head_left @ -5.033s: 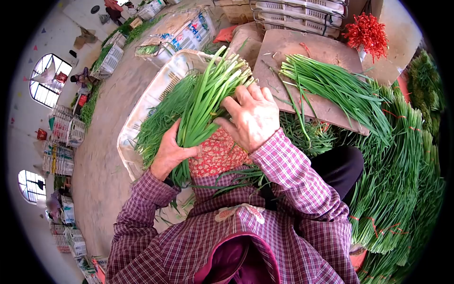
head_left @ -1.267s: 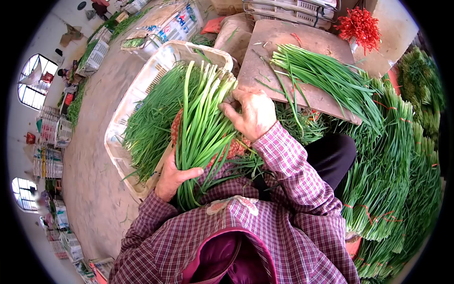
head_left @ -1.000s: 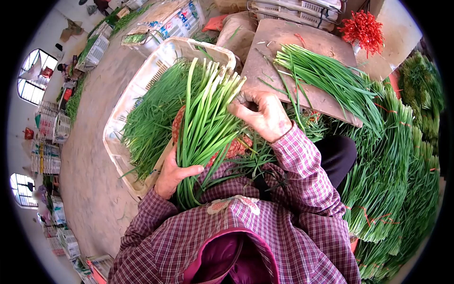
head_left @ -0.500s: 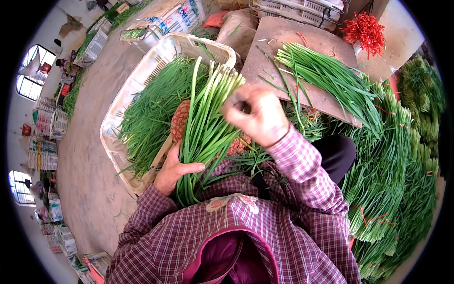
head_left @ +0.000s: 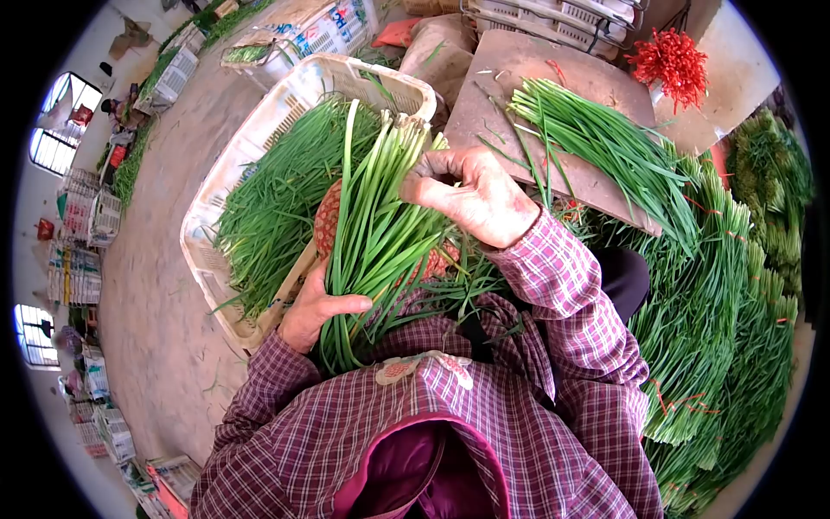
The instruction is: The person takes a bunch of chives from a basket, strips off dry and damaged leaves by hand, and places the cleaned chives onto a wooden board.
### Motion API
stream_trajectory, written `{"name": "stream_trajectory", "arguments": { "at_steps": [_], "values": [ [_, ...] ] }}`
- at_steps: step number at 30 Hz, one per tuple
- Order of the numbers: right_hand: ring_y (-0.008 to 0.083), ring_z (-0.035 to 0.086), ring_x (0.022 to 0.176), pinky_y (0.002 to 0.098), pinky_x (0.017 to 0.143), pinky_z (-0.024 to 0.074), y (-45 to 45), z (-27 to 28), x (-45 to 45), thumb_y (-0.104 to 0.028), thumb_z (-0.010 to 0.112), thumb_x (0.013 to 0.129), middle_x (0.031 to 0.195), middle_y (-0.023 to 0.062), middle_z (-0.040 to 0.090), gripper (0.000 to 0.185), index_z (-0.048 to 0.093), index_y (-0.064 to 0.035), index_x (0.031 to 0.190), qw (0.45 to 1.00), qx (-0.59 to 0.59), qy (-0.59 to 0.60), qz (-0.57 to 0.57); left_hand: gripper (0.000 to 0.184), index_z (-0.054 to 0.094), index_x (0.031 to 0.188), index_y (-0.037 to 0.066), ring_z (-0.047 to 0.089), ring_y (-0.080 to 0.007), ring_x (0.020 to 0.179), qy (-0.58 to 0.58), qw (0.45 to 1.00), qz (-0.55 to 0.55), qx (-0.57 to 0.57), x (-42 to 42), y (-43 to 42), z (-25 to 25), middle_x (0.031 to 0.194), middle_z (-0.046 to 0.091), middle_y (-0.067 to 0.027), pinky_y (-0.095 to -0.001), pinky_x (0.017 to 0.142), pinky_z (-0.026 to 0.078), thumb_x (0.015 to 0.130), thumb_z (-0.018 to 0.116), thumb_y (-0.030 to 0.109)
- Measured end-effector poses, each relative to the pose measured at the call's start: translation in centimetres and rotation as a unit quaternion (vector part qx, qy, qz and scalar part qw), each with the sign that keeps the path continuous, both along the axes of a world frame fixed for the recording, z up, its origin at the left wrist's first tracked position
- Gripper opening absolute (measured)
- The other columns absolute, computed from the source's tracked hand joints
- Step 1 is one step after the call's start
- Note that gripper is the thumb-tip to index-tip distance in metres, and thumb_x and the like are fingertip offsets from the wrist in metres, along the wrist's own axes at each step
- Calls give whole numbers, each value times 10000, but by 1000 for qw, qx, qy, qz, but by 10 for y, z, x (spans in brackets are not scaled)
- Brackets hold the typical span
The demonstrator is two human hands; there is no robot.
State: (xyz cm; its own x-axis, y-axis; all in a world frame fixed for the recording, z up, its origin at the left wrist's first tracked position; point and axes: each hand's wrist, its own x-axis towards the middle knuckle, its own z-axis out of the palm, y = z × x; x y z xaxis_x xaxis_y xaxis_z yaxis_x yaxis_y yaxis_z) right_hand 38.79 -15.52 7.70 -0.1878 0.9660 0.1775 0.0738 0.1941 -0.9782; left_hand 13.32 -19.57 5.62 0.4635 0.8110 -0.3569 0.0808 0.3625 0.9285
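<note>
A loose bunch of garlic chives [head_left: 380, 208] leans upright over my lap, its pale cut ends pointing away from me. My left hand [head_left: 316, 307] is wrapped round its lower leafy part, thumb across the front. At the right side of the stems, my right hand [head_left: 475, 192] is closed in a pinch, thumb and forefinger together against the bunch. Whatever lies between those fingertips is too small to make out. Behind the bunch, a white plastic crate [head_left: 203, 251] holds more chives [head_left: 285, 190].
To the right, a board [head_left: 493, 65] carries another chive bunch [head_left: 596, 147]. A cluster of red ties [head_left: 667, 67] stands at its far corner. Tied chives [head_left: 692, 329] are heaped along my right side. More crates [head_left: 337, 30] stand farther back on the floor [head_left: 156, 285].
My right hand has turned and lowered slightly, its fingertips staying in a pinch by the stems. The left hand keeps its hold on the bunch.
</note>
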Motion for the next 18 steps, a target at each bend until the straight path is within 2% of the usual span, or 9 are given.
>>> {"name": "stream_trajectory", "arguments": {
  "at_steps": [1, 2, 3, 5, 6, 7, 9, 14, 18],
  "values": [
    [150, 610, 613, 312, 604, 493, 0, 2, -1, -305, 666, 773, 630, 127, 616, 327, 696, 19, 801, 1000, -9, -20, 6, 725, 430, 1344, -6, 574, -169, 1061, -3, 1000, 5, -3, 1, -1, 1, 1185, 590, -75, -310, 946, 450, 688, 736, 21],
    [223, 625, 594, 349, 629, 488, -4, 7, 2, -284, 649, 753, 617, 145, 612, 296, 680, 10, 746, 998, 12, -55, 7, 716, 433, 1341, -8, 578, -168, 1052, -6, 1000, 11, -6, 1, -1, 2, 1185, 591, -76, -308, 942, 452, 693, 735, 21],
    [223, 625, 594, 349, 629, 488, -5, 6, 0, -284, 649, 753, 617, 145, 612, 296, 680, 10, 746, 998, 12, -56, 8, 716, 433, 1341, -8, 578, -168, 1052, -7, 1000, 13, -5, 1, -1, 1, 1185, 591, -76, -308, 942, 452, 693, 735, 21],
    [287, 612, 575, 384, 684, 463, -7, 5, -3, -227, 630, 716, 582, 137, 603, 215, 634, -22, 650, 942, 219, -246, -63, 693, 440, 1335, -7, 585, -166, 1038, -4, 1000, 16, -21, -1, 0, -4, 1179, 596, -77, -302, 936, 455, 707, 732, 23],
    [310, 609, 639, 404, 724, 433, -14, 6, -5, -197, 620, 689, 607, 113, 594, 153, 600, -54, 638, 901, 320, -264, -130, 693, 440, 1335, -7, 585, -166, 1038, -5, 1000, 16, -21, -1, 0, -4, 1179, 596, -77, -302, 936, 455, 707, 732, 23],
    [310, 609, 639, 404, 724, 433, -15, 7, -5, -197, 620, 689, 607, 113, 594, 153, 600, -54, 638, 901, 320, -264, -130, 685, 442, 1332, -8, 585, -165, 1038, -2, 1000, 16, -7, -1, 0, -5, 1176, 598, -79, -301, 936, 455, 713, 732, 26],
    [307, 609, 707, 394, 662, 471, -17, 9, -2, -132, 661, 714, 716, 100, 598, 128, 616, -43, 794, 878, 257, -391, -104, 677, 444, 1330, -9, 584, -164, 1039, -2, 1000, 21, 8, -2, -1, -6, 1173, 599, -80, -301, 936, 456, 718, 732, 29],
    [308, 613, 713, 377, 661, 483, -17, -12, -5, -135, 614, 793, 748, 120, 603, 124, 591, -30, 856, 926, 248, -262, -116, 681, 440, 1331, -14, 582, -162, 1041, 12, 999, 20, 22, -5, -2, -9, 1178, 594, -83, -303, 937, 456, 720, 735, 41],
    [171, 604, 657, 297, 626, 476, -18, -20, -7, -131, 573, 883, 758, 104, 622, 131, 564, -4, 913, 982, 120, -116, -86, 679, 439, 1330, -11, 582, -165, 1040, 8, 999, 27, 16, -10, -1, -13, 1179, 591, -83, -302, 937, 455, 720, 734, 42]
  ]
}}
